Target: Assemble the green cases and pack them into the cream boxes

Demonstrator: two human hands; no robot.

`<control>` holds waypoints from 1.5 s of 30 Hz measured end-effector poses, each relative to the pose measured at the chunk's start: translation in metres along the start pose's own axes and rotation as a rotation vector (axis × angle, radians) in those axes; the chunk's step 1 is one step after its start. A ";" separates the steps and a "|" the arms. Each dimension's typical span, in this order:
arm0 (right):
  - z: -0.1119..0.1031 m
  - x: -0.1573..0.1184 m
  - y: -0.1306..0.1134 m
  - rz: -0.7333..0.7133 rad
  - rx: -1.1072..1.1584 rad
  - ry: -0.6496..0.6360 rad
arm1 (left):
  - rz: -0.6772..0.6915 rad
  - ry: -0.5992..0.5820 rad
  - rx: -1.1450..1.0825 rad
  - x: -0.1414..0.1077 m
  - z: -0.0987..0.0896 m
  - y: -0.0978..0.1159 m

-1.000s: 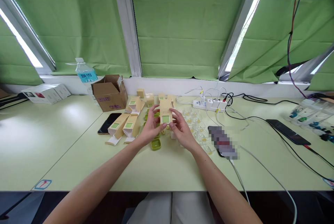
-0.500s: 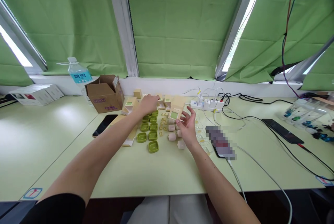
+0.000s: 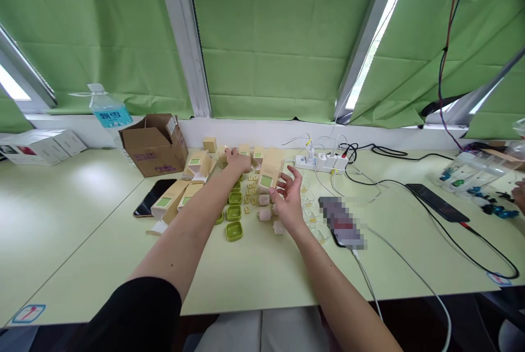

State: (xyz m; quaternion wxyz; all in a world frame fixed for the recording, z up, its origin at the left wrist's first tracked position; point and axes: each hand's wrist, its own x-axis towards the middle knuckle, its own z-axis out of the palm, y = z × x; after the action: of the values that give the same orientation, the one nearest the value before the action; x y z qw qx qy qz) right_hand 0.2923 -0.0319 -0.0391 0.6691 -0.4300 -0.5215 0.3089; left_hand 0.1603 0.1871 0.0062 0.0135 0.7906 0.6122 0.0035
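My right hand (image 3: 288, 199) holds a small tan carton with a green window (image 3: 269, 170) upright above the table, fingers spread around its lower end. My left hand (image 3: 237, 159) reaches far forward and rests on small tan boxes (image 3: 246, 151) near the back of the table; whether it grips one I cannot tell. Below the hands lie green square cases (image 3: 234, 213), small pink cylinders (image 3: 264, 214) and tiny tan pieces (image 3: 250, 183). More tan cartons (image 3: 171, 200) lie to the left.
A brown cardboard box (image 3: 153, 145) and a water bottle (image 3: 107, 113) stand at the back left, a black phone (image 3: 150, 198) beside them. A power strip (image 3: 320, 163) with cables, another phone (image 3: 437, 202) and clear plastic cases (image 3: 471, 172) lie to the right.
My left hand let go of the carton and stretched forward to the boxes at the back. The right hand kept the carton and shifted right. The view panned right.
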 end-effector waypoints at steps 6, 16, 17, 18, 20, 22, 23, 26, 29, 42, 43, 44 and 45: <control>0.001 0.001 0.001 -0.003 0.007 0.023 | 0.019 0.110 -0.024 -0.012 -0.015 0.002; 0.005 0.019 0.010 0.067 0.002 -0.023 | 0.099 0.738 -0.208 -0.137 -0.021 -0.038; 0.008 0.027 0.011 0.072 -0.025 -0.049 | 0.096 0.764 -0.228 -0.152 -0.015 -0.048; 0.012 0.036 0.013 0.075 -0.066 -0.075 | 0.088 0.783 -0.248 -0.165 -0.009 -0.058; 0.022 0.061 0.015 0.061 -0.214 -0.096 | 0.061 0.817 -0.295 -0.185 0.004 -0.075; 0.036 0.088 0.016 0.027 -0.431 -0.066 | 0.050 0.839 -0.340 -0.196 0.015 -0.087; 0.044 0.102 0.017 0.018 -0.534 -0.063 | 0.051 0.844 -0.353 -0.199 0.018 -0.090; 0.068 0.138 0.023 0.089 -0.749 -0.198 | 0.064 0.851 -0.370 -0.199 0.024 -0.094; 0.090 0.160 0.032 0.108 -0.802 -0.274 | 0.061 0.859 -0.383 -0.197 0.026 -0.094; 0.082 0.141 0.029 -0.034 -0.692 -0.161 | 0.050 0.847 -0.371 -0.199 0.027 -0.088; 0.077 0.131 0.024 -0.059 -0.602 -0.105 | 0.056 0.843 -0.365 -0.200 0.026 -0.084; 0.072 0.119 0.017 -0.089 -0.526 -0.078 | 0.065 0.842 -0.362 -0.201 0.025 -0.080; 0.067 0.105 0.011 -0.122 -0.450 -0.072 | 0.076 0.840 -0.360 -0.202 0.024 -0.075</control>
State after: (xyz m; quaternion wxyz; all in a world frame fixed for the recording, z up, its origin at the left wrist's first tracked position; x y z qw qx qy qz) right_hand 0.2564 0.0802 0.0023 0.5548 -0.5245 -0.6259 0.1591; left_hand 0.0380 0.0097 -0.0177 -0.0988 0.7276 0.5247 0.4307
